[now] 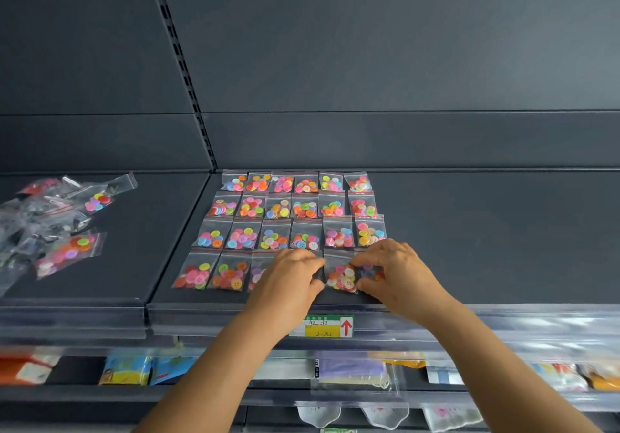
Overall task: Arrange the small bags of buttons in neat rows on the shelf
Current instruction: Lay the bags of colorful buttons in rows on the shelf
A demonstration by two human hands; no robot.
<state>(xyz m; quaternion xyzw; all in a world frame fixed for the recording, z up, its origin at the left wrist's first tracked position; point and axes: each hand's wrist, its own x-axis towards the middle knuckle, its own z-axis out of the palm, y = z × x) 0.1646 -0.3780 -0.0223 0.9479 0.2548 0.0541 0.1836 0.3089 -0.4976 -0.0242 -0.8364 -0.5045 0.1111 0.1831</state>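
My left hand (288, 278) and right hand (399, 271) both pinch a small clear plastic bag of coloured buttons (342, 276) in the front row, centre frame, on the dark grey shelf (469, 231).

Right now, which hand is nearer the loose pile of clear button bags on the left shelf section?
Left. The left hand lies right of the loose pile of clear button bags; the right hand is farther right.

Both hands (345, 275) pinch front-row button bag (341, 276).
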